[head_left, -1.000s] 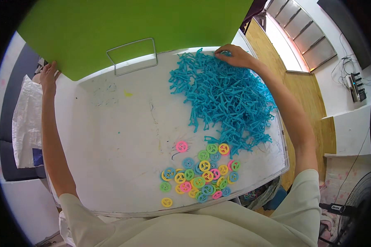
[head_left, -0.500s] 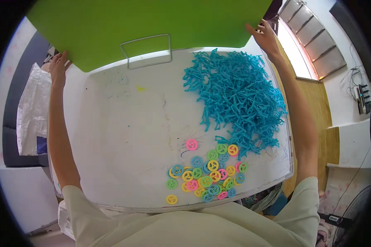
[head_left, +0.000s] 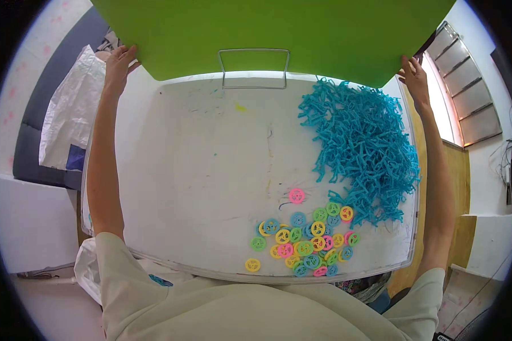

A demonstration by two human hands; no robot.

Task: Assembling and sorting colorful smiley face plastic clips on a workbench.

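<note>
A large bright green board (head_left: 279, 34) stands tilted across the far side of the white table (head_left: 182, 165), its top cut off by the picture's edge. My left hand (head_left: 119, 68) grips its left edge, and my right hand (head_left: 413, 80) has the right edge between thumb and fingers. A bent metal wire loop (head_left: 255, 87) hangs at the board's lower middle. Below the board, on the right, lies a heap of blue plastic pieces (head_left: 370, 142). Nearer me are several small spoked plastic wheels (head_left: 304, 248) in yellow, green, pink and blue; one pink wheel (head_left: 296, 196) lies apart.
Left of the table, a white sack (head_left: 68, 113) rests on a dark grey sofa (head_left: 31, 142). Metal-framed panels (head_left: 466, 85) stand to the right beyond the wooden floor (head_left: 458, 170). A bag with patterned contents (head_left: 367, 286) shows under the near right edge.
The board has shifted rightward in the picture and now hangs more level, with both hands still on its edges. The whole view has also swung, so the table and piles appear farther right.
</note>
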